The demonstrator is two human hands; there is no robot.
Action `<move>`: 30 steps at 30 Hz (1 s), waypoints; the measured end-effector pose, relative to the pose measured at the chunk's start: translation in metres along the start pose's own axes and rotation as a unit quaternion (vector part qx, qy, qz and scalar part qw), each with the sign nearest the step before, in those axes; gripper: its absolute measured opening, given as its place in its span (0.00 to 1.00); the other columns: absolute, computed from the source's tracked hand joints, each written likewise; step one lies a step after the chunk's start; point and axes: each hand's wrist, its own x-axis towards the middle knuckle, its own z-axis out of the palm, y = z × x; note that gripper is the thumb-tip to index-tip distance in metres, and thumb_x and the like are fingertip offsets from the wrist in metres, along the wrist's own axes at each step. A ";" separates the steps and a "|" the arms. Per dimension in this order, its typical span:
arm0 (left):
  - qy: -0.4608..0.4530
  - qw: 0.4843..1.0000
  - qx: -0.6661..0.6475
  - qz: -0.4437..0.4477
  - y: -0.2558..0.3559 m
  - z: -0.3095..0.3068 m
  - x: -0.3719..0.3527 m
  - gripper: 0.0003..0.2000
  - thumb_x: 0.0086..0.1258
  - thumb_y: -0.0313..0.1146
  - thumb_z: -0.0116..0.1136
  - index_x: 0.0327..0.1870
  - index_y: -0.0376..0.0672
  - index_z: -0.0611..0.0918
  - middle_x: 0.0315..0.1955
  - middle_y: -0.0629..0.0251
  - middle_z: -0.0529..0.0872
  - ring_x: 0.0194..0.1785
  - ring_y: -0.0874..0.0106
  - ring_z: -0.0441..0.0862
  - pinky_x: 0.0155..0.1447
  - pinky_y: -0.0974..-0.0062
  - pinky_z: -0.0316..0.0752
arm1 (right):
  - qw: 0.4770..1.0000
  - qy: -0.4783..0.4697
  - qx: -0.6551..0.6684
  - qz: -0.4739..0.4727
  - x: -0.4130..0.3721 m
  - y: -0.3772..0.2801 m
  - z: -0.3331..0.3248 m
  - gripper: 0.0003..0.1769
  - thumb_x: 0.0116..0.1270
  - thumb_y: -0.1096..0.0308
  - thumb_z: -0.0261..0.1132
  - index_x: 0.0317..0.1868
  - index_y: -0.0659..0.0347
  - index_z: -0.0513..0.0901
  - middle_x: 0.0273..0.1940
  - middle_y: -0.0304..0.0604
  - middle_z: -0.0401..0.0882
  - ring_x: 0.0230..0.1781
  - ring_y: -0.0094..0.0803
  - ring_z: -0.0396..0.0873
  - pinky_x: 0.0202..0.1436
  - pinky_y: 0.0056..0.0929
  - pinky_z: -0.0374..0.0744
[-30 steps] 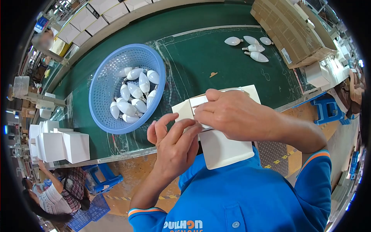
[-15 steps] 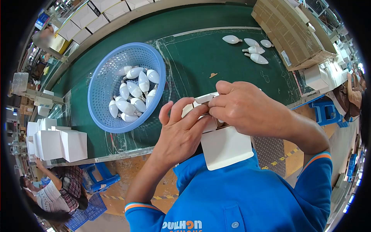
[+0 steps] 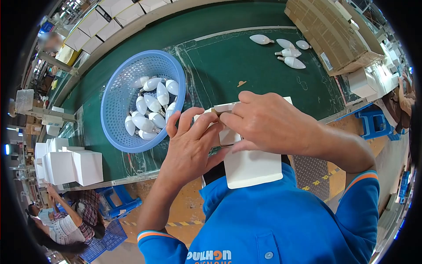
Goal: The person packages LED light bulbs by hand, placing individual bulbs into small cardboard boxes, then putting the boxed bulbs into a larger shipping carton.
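A white cardboard box (image 3: 252, 169) is at the near edge of the bench, in front of my body, its long flap hanging toward my shirt. My left hand (image 3: 189, 147) grips the box's left side with curled fingers and thumb. Over the box's opening is my right hand (image 3: 268, 123), fingertips pinched on the inner cardboard near my left fingers. Much of the inside is hidden by both hands. To the left stands a blue perforated basket (image 3: 107, 116) with several white candle-shaped bulbs (image 3: 153, 103) in it.
Several loose bulbs (image 3: 293, 62) lie at the back right of the green bench (image 3: 215, 66), beside a brown carton (image 3: 327, 35). White boxes (image 3: 88, 167) stand at the left corner. A co-worker (image 3: 66, 226) sits lower left near a blue stool (image 3: 116, 200).
My right fingers have shifted left and toward me over the box. My left hand has moved slightly left, and more of the box's white inner panel shows.
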 end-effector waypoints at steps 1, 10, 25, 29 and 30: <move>0.014 1.000 0.004 -0.001 0.000 0.002 0.000 0.21 0.48 0.41 0.70 0.44 0.44 0.81 0.49 0.72 0.74 0.59 0.64 0.67 0.65 0.58 0.50 | 1.000 0.000 0.001 0.000 0.002 -0.001 0.000 0.14 0.49 0.66 0.68 0.35 0.62 0.77 0.30 0.38 0.76 0.35 0.32 0.74 0.30 0.27 0.77; 0.115 0.993 -0.003 -0.013 -0.009 0.017 0.000 0.13 0.55 0.32 0.67 0.41 0.46 0.79 0.37 0.71 0.80 0.53 0.66 0.75 0.64 0.55 0.51 | 0.999 -0.032 -0.022 -0.001 0.011 -0.002 0.001 0.09 0.55 0.68 0.65 0.33 0.66 0.81 0.28 0.46 0.82 0.35 0.35 0.79 0.33 0.30 0.81; -0.030 0.996 0.078 0.013 0.004 0.006 -0.011 0.17 0.48 0.26 0.65 0.41 0.55 0.82 0.54 0.62 0.73 0.64 0.58 0.69 0.69 0.45 0.43 | 0.999 0.039 0.017 -0.008 0.006 0.002 0.007 0.10 0.53 0.67 0.66 0.32 0.62 0.78 0.27 0.43 0.80 0.34 0.36 0.78 0.29 0.34 0.79; -0.016 0.999 0.032 0.033 0.000 0.004 -0.011 0.17 0.49 0.24 0.63 0.42 0.53 0.82 0.52 0.60 0.74 0.64 0.57 0.70 0.69 0.44 0.44 | 0.986 0.105 0.039 -0.121 -0.008 -0.005 -0.003 0.06 0.50 0.68 0.63 0.26 0.60 0.76 0.26 0.39 0.73 0.33 0.33 0.75 0.24 0.29 0.77; -0.015 0.999 0.029 0.033 0.000 0.003 -0.010 0.17 0.50 0.24 0.63 0.42 0.52 0.81 0.51 0.59 0.75 0.63 0.56 0.71 0.69 0.44 0.44 | 0.976 0.131 0.047 -0.169 -0.012 -0.009 -0.003 0.06 0.48 0.68 0.62 0.24 0.60 0.75 0.26 0.38 0.71 0.33 0.32 0.74 0.23 0.28 0.77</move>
